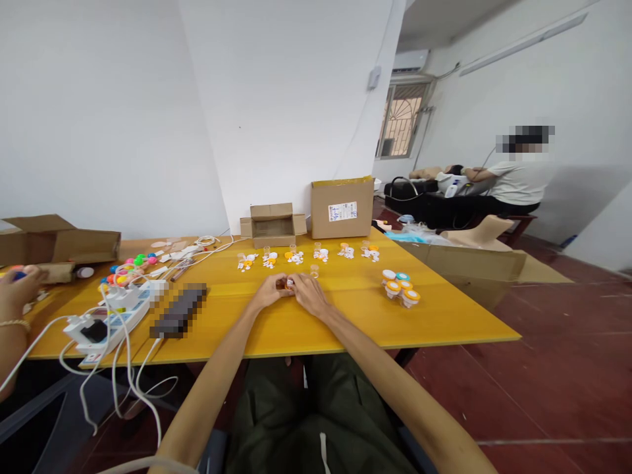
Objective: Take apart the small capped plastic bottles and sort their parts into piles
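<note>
Over the middle of the yellow table, my left hand and my right hand meet with curled fingers. Between their fingertips is a small white-and-orange part, mostly covered, so its exact kind does not show. Just beyond my right hand stands a small clear plastic cup. Farther back is a row of several little piles of white and orange plastic parts, with clear cups beside them. To the right of my hands sits a cluster of capped round pieces with orange, white and teal tops.
A power strip with tangled white cables and a dark phone lie left. Cardboard boxes line the table's back. Another person's hand works at far left, near colourful balls. A seated person is at far right.
</note>
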The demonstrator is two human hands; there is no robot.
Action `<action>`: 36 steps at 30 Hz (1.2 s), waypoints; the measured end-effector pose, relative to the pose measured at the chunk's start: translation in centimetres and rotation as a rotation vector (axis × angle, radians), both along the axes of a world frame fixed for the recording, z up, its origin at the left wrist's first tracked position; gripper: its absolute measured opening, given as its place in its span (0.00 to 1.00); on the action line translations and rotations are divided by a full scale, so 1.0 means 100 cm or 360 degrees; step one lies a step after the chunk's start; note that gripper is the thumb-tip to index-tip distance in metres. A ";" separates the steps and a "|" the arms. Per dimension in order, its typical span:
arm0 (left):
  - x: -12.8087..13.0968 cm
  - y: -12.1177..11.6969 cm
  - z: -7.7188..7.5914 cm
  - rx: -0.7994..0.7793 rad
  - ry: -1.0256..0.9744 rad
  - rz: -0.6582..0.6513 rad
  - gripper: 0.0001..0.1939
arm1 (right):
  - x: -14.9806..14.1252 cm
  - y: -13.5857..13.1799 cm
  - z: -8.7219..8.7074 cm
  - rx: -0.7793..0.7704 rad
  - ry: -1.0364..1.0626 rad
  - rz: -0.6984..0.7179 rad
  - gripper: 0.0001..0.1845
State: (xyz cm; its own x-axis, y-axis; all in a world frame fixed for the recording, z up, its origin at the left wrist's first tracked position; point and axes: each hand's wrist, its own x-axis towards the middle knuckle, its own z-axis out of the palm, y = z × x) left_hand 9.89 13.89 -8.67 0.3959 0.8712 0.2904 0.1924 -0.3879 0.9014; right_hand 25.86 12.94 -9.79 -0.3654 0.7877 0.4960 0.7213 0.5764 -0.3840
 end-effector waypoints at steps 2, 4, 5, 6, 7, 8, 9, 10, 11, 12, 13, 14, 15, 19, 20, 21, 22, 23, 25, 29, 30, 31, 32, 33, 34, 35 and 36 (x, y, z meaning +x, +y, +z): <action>0.000 0.000 0.000 0.0009 0.0010 0.0004 0.17 | 0.001 0.001 0.000 -0.0005 0.0030 -0.0005 0.10; 0.000 0.001 -0.001 0.0019 0.0023 0.0009 0.16 | 0.001 0.001 -0.001 -0.0009 0.0072 -0.0009 0.10; 0.000 0.001 -0.001 0.0023 0.0031 0.0012 0.16 | 0.001 0.002 -0.002 -0.0009 0.0096 -0.0009 0.10; 0.000 0.002 -0.002 0.0028 0.0040 0.0017 0.16 | 0.002 0.002 -0.003 -0.0008 0.0120 -0.0006 0.10; 0.000 0.002 -0.002 0.0033 0.0049 0.0022 0.16 | 0.001 0.003 -0.003 -0.0005 0.0146 -0.0002 0.10; -0.001 0.002 -0.003 0.0039 0.0060 0.0029 0.16 | 0.001 0.003 -0.004 -0.0001 0.0174 0.0005 0.10; -0.001 0.003 -0.003 0.0046 0.0071 0.0037 0.16 | 0.001 0.003 -0.005 0.0004 0.0204 0.0012 0.10; -0.001 0.003 -0.004 0.0055 0.0084 0.0046 0.16 | 0.001 0.004 -0.005 0.0010 0.0237 0.0019 0.10; -0.002 0.003 -0.004 0.0064 0.0097 0.0055 0.15 | 0.001 0.004 -0.005 0.0018 0.0274 0.0027 0.10; -0.002 0.004 -0.004 0.0075 0.0112 0.0066 0.14 | 0.001 0.005 -0.006 0.0027 0.0313 0.0034 0.10; -0.002 0.004 -0.005 0.0088 0.0128 0.0079 0.13 | 0.001 0.005 -0.006 0.0038 0.0354 0.0040 0.10; -0.002 0.004 -0.005 0.0103 0.0147 0.0093 0.11 | 0.001 0.006 -0.006 0.0050 0.0397 0.0045 0.10; -0.002 0.005 -0.006 0.0120 0.0167 0.0109 0.10 | 0.001 0.007 -0.006 0.0063 0.0442 0.0047 0.10; -0.002 0.005 -0.006 0.0196 0.0266 0.0192 0.08 | 0.001 0.010 -0.006 0.0116 0.0633 0.0029 0.09; -0.002 0.005 -0.006 0.0215 0.0295 0.0216 0.09 | 0.002 0.010 -0.005 0.0131 0.0684 0.0014 0.09; -0.003 0.005 -0.006 0.0234 0.0327 0.0239 0.09 | 0.002 0.010 -0.005 0.0147 0.0736 -0.0008 0.09; -0.003 0.005 -0.006 0.0252 0.0359 0.0260 0.10 | 0.002 0.011 -0.005 0.0164 0.0789 -0.0034 0.09; -0.003 0.004 -0.006 0.0268 0.0390 0.0278 0.11 | 0.003 0.011 -0.005 0.0181 0.0842 -0.0065 0.09; -0.002 0.004 -0.005 0.0295 0.0450 0.0307 0.12 | 0.004 0.012 -0.006 0.0208 0.0946 -0.0136 0.10; -0.002 0.003 -0.005 0.0327 0.0546 0.0348 0.14 | 0.011 0.018 -0.011 0.0215 0.1126 -0.0302 0.14; -0.002 0.002 -0.004 0.0332 0.0565 0.0358 0.14 | 0.013 0.020 -0.012 0.0205 0.1161 -0.0341 0.14; -0.002 0.002 -0.004 0.0338 0.0583 0.0366 0.15 | 0.014 0.022 -0.013 0.0191 0.1191 -0.0375 0.15; -0.003 0.002 -0.004 0.0345 0.0598 0.0374 0.15 | 0.015 0.024 -0.015 0.0173 0.1216 -0.0403 0.15; -0.003 0.001 -0.003 0.0353 0.0611 0.0379 0.16 | 0.016 0.026 -0.016 0.0153 0.1236 -0.0422 0.15; -0.003 0.001 -0.003 0.0362 0.0621 0.0381 0.16 | 0.016 0.028 -0.018 0.0131 0.1251 -0.0433 0.14; -0.003 0.001 -0.003 0.0371 0.0630 0.0382 0.16 | 0.017 0.030 -0.019 0.0107 0.1263 -0.0438 0.14; -0.002 0.001 -0.003 0.0379 0.0638 0.0381 0.16 | 0.017 0.032 -0.020 0.0083 0.1272 -0.0437 0.13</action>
State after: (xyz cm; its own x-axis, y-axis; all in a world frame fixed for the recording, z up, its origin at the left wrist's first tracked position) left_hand 9.65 13.96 -8.94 0.3147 0.8791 0.3580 0.6128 -0.4762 0.6306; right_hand 27.51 16.12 -11.84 0.3116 0.7661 0.5622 0.3615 0.4516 -0.8157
